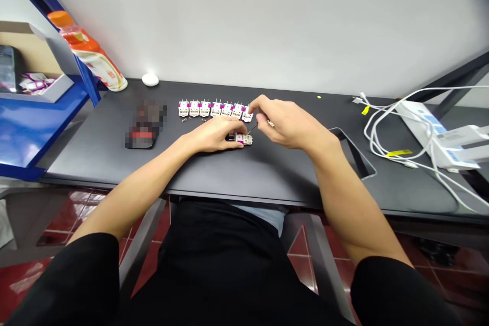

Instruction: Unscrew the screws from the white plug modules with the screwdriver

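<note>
My left hand (219,134) grips a small white and purple electrical part (244,139) between fingers and thumb, flat on the desk. It has thin metal pins on its left side. In my right hand (280,121) is a thin screwdriver (252,128), its slim shaft slanting down to the part; the fingers mostly cover its handle. Behind both hands stands a row of several matching white and purple parts (205,108). The right fingers are close to the last part (247,113) of that row. Tiny brass-coloured screws (184,120) lie in front of the row.
An orange bottle (93,53) and a white oval object (150,80) stand at the back left. A blurred dark item (143,127) lies left. On the right are a phone-like dark object (353,153), white cables (376,132) and a white power strip (435,135). An open box (57,86) sits far left.
</note>
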{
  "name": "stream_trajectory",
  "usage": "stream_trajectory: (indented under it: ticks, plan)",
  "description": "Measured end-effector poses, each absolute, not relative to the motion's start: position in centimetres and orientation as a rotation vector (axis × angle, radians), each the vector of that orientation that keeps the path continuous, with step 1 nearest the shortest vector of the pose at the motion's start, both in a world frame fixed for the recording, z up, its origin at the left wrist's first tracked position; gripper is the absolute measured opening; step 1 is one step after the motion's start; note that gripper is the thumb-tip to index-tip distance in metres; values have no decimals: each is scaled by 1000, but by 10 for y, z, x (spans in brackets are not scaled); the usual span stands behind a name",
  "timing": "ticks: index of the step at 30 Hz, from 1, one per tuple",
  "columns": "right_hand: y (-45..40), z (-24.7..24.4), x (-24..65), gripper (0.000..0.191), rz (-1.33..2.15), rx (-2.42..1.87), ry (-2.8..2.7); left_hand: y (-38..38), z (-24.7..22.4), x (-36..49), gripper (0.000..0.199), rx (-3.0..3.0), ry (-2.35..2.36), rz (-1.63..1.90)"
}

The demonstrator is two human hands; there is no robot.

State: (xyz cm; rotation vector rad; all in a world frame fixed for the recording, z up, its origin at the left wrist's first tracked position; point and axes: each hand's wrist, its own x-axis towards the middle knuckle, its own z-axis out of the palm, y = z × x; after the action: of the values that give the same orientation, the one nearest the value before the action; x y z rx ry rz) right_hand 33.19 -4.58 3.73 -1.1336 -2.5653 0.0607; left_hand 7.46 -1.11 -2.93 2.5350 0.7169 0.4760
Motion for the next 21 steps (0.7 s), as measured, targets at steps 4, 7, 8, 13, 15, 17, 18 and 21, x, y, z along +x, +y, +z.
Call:
stream_trajectory:
  ticks: [4, 7, 8, 13, 15, 17, 18, 21]
  plan:
    - [-47, 37, 334, 33, 92, -1080, -2559, -11, -29, 74, 26, 2537, 720, 472]
    - [-46, 38, 335, 28, 51, -1144, -2583, -11, -31, 74, 26, 2543, 708, 486]
    - [-45, 38, 335, 28, 38, -1173, -2587, -11, -31, 74, 26, 2544, 705, 489]
    - [-44, 38, 334, 28, 34, -1165, -2585, -11, -30, 74, 27, 2538, 714, 478]
    - [-44, 37, 334, 31, 50, -1100, -2578, -12, -29, 74, 26, 2544, 722, 476]
    - [-45, 37, 335, 34, 76, -1046, -2567, -12, -29, 74, 26, 2549, 722, 473]
    - [-45, 36, 335, 34, 85, -1042, -2561, -12, -29, 75, 26, 2549, 720, 474]
    - [-45, 37, 334, 34, 93, -1134, -2557, -11, -30, 75, 27, 2538, 705, 481]
